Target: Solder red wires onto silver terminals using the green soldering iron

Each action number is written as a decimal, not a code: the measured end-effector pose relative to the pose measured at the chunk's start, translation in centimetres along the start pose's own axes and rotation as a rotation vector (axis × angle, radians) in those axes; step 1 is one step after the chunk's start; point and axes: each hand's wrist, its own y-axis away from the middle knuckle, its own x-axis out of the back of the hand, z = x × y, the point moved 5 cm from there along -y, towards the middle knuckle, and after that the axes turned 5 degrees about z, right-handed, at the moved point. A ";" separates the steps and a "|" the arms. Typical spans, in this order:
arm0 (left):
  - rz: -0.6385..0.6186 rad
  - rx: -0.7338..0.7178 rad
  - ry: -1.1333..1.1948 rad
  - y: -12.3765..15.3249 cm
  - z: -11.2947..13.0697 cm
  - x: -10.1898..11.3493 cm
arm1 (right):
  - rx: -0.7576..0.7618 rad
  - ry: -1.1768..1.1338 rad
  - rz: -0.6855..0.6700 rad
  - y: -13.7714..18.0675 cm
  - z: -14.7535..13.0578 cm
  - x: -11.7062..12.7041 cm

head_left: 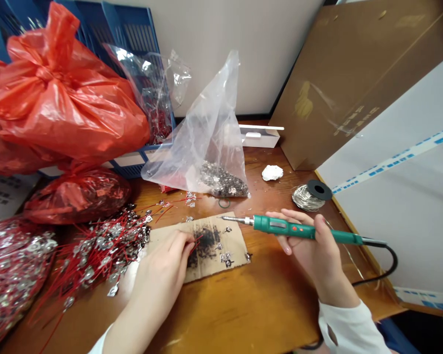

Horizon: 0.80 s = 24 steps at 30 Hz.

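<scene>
**L hand**: fingers closed in pinch, apparently on thin red wire, wire end partly hidden, over scorched cardboard scrap.

**R hand**: curled around green soldering iron, pen-like grip, tip in air above cardboard edge.

**Nearby:** heap of metal tabs w/ red wires beside L hand; solder spool just past R hand; black iron cord trailing right.

**Risk 1:** burn on L fingers, if hot tip swings too close.

**Risk 2:** scorched wire insulation, from too long contact w/ tip.

**Risk 3:** iron pulled off line, if cord catches on something.
</scene>
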 end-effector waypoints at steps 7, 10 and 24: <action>0.071 0.132 0.125 0.2 -1.2 0.7 | -0.099 -0.064 0.126 -0.7 0.6 0.6; 0.076 0.133 0.146 0.0 -1.4 0.8 | -0.119 -0.143 0.134 -1.1 0.9 0.5; 0.059 0.091 0.182 -0.1 -0.7 0.4 | 0.040 -0.107 0.098 0.2 -0.6 -0.7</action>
